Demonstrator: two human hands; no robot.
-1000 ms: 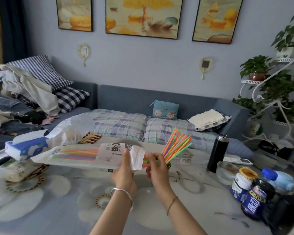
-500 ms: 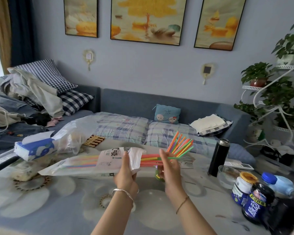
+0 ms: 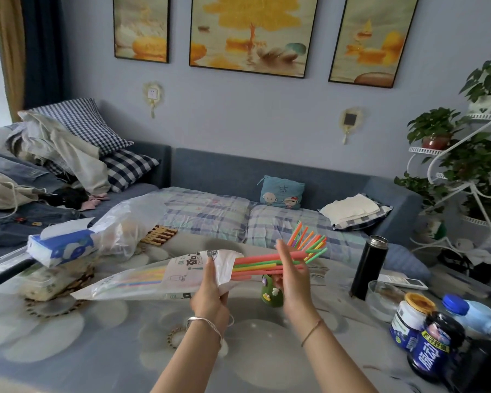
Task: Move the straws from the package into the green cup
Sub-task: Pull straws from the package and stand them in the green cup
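We see left hand (image 3: 210, 290) nearest, fingers gripping mouth of package (image 3: 142, 276) above tabletop (image 3: 97, 336). Right hand (image 3: 294, 279) fingers pinch straws (image 3: 255, 265), half out of package. Just behind: green cup (image 3: 272, 292) upright on tabletop, fanned straws (image 3: 309, 242) inside.

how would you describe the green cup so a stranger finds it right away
On the flower-patterned table in front of the sofa, look between the left hand and right hand. The green cup stands there, partly hidden by the right one. It is short and bright green with small figures stuck on, unlike the tall black flask to its right.
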